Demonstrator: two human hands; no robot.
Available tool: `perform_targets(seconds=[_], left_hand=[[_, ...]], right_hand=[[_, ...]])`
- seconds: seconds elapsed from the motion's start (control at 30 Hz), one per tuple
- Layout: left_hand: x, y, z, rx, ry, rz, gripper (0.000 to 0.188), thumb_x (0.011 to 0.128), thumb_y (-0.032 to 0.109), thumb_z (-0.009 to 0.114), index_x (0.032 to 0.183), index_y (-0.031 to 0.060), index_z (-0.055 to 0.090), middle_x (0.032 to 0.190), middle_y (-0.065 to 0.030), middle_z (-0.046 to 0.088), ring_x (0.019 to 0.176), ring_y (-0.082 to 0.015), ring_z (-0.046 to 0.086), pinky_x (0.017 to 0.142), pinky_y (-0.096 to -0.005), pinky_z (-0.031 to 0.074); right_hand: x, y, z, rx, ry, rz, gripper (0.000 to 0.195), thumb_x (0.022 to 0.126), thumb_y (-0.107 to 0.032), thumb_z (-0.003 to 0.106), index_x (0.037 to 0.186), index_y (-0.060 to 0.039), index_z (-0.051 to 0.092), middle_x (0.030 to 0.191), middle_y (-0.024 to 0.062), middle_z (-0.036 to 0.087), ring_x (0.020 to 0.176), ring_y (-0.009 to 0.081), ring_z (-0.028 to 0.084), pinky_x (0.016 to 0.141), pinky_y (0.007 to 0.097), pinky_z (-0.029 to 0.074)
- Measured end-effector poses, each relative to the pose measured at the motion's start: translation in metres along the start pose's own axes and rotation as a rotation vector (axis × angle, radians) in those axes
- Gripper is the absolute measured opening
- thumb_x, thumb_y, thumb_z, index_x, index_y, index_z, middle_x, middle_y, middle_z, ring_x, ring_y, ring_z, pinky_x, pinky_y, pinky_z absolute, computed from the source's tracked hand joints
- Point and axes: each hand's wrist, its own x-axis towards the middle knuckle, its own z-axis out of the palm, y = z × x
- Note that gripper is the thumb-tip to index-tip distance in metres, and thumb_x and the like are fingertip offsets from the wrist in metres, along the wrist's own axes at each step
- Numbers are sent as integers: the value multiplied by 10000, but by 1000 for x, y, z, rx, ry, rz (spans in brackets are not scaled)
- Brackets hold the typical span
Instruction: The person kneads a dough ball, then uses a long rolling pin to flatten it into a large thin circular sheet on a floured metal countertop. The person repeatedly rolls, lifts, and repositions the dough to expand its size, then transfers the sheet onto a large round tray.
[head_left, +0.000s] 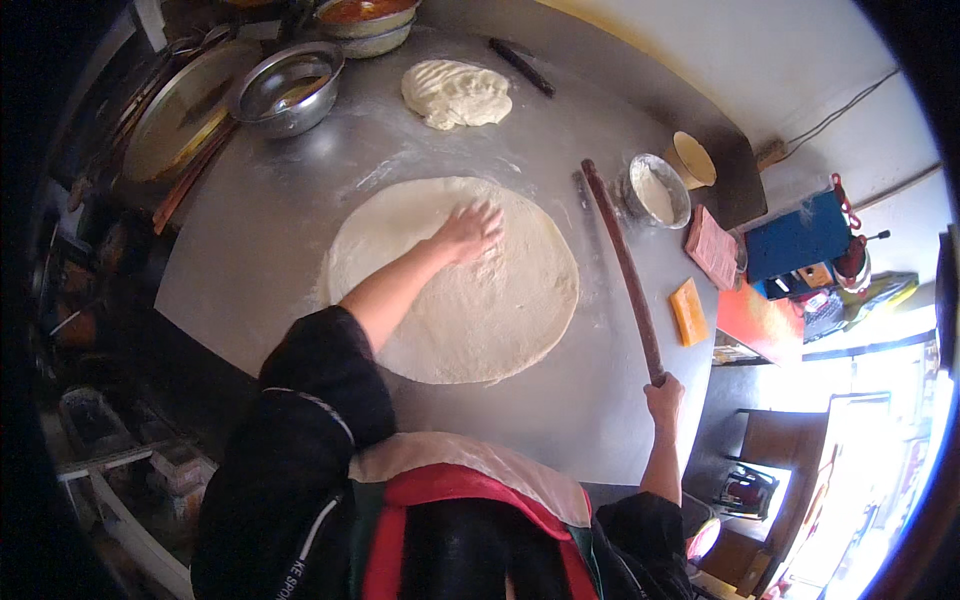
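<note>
A large round sheet of dough (465, 322) lies flat on the metal worktop (517, 427), with loose flour scattered over its upper face. My left hand (472, 231) is over the middle of the sheet, fingers spread and slightly blurred; whether it touches the dough I cannot tell. To the right of the dough, my right hand (664, 397) grips the near end of a long wooden rolling pin (624, 262). The pin points away from me, its far end close to a metal bowl of flour (656, 191).
Beyond the sheet sits a lump of dough (457, 94), with a dark bar (523, 67) beside it. A steel bowl (287, 90) and a large round pan (184, 112) stand at the left. An orange scraper (688, 312), pink papers (711, 247) and a beige tub (691, 160) line the right edge.
</note>
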Motion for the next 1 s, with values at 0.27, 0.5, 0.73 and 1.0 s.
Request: perform_targets(seconds=[0.27,0.5,0.73,1.0], left_hand=[[-89,-101,-87,562,569,384,663,813,283,595,1391,208,280,1337,-121,381,1235,-310,343,1024,-468,268],[-176,-178,-65,320,98,51,537,857,172,504,1369,187,343,1206,-113,478,1115,-288,446,990,-447,306],[-128,-194,-29,293,217,-136,600,891,313,448,1405,90,233,1431,-154,269,1333,-310,223,1093,-500,103],[29,-219,-78,254,443,-249,443,928,234,403,1325,41,361,1289,-170,458,1219,-298,402,1058,-463,217]], right_hand=[[-11,-166,-12,-85,-57,-495,125,713,-154,569,811,-76,578,799,150,617,781,362,589,705,452,466],[-3,-225,57,51,-24,-927,392,776,-269,611,1073,-24,537,1077,138,568,1056,316,512,902,425,402],[54,-218,100,-200,13,-826,809,829,-423,520,1401,10,145,1455,199,168,1339,371,166,1082,505,135],[183,-300,90,-274,198,-675,563,912,-342,407,1402,-115,245,1463,101,209,1361,263,153,1087,512,75]])
